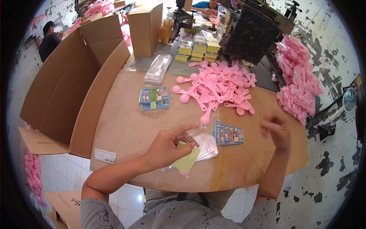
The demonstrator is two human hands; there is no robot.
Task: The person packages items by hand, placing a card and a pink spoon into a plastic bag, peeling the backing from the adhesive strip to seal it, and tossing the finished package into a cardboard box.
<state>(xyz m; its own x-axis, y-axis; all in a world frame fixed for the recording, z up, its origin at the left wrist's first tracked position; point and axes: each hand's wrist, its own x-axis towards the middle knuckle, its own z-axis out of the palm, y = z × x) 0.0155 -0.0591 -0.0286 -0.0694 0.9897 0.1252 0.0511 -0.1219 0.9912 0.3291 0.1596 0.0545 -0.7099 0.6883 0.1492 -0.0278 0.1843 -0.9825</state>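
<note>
My left hand pinches a yellow-green card between thumb and fingers, above the near edge of the tabletop. Clear film shows around the card, and something pink shows at its lower end; whether the card sits inside the film is unclear. My right hand is raised toward the right edge, fingers curled and blurred; I cannot tell whether it grips anything.

Step in hand, as judged: handling card and film together. The next move calls for a steady left pinch and free right fingertips at the film.

Clear bags lie just beside the left fingers, partly covered by them. Blue picture cards lie fanned between the two hands. Loose pink spoons overlap toward the far edge, so single pieces may snag. A banded card bundle lies toward the left edge. An open carton stands along that edge and limits leftward elbow travel.
</note>
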